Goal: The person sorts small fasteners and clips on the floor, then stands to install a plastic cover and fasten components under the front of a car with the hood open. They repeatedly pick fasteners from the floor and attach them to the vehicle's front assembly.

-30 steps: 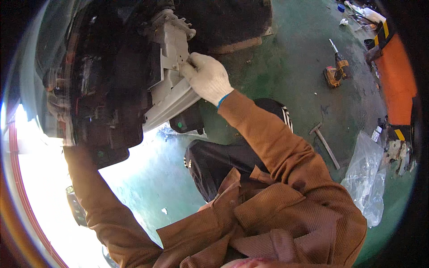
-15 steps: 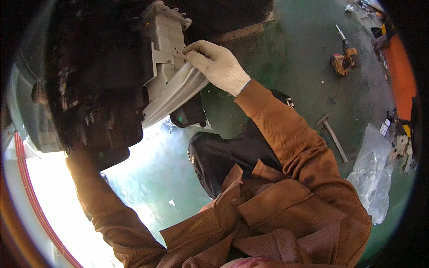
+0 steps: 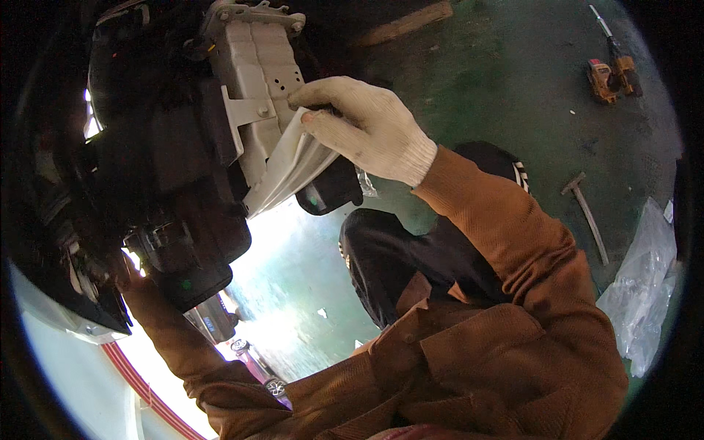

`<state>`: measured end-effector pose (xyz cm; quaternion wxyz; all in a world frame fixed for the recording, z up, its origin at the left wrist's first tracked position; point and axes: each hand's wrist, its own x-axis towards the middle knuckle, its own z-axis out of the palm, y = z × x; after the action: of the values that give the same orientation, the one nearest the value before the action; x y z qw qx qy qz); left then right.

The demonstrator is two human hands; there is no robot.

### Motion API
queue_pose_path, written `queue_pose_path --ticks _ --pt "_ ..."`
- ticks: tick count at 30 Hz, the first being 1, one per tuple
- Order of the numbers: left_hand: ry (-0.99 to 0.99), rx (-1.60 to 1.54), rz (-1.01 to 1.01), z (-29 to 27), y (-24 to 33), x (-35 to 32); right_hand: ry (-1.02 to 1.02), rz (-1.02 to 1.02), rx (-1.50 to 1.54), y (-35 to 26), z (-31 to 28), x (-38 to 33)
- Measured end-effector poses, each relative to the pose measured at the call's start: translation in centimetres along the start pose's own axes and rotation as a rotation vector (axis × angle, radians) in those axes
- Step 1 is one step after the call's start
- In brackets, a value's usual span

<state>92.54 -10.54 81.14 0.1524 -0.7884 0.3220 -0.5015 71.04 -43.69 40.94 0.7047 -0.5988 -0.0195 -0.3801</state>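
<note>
My right hand (image 3: 374, 128), in a knitted white glove, pinches the upper end of a pale curved metal beam (image 3: 293, 172) between thumb and fingers. Beside the fingertips is a light-coloured metal rail (image 3: 258, 62) with small holes, a bolted side bracket (image 3: 249, 111) and a flanged end. Dark plastic vehicle parts (image 3: 194, 191) fill the space left of the rail and beam. My left forearm (image 3: 172, 323), in a brown sleeve, reaches up beneath these dark parts. Shadow hides the left hand and its fingers.
On the green floor at right lie a cordless power tool (image 3: 616, 77) with a long bit, a hammer (image 3: 587, 216) and a crumpled clear plastic sheet (image 3: 642, 286). My bent knee (image 3: 374, 242) is below the beam. A car (image 3: 257, 367) stands in the bright background.
My view has shifted, so the floor tools sit farther right and a background car now shows. My right hand stays on the beam; my left arm remains under the dark parts.
</note>
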Motion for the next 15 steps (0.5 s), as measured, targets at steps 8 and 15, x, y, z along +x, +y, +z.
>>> queue_pose_path --ticks 8,15 --pt "-0.032 0.046 0.019 -0.3 -0.6 0.3 -0.032 -0.128 0.032 2.0 0.1 -0.1" --pt "-0.062 0.082 0.024 -0.1 -0.9 0.1 -0.039 -0.206 0.056 3.0 0.4 0.1"
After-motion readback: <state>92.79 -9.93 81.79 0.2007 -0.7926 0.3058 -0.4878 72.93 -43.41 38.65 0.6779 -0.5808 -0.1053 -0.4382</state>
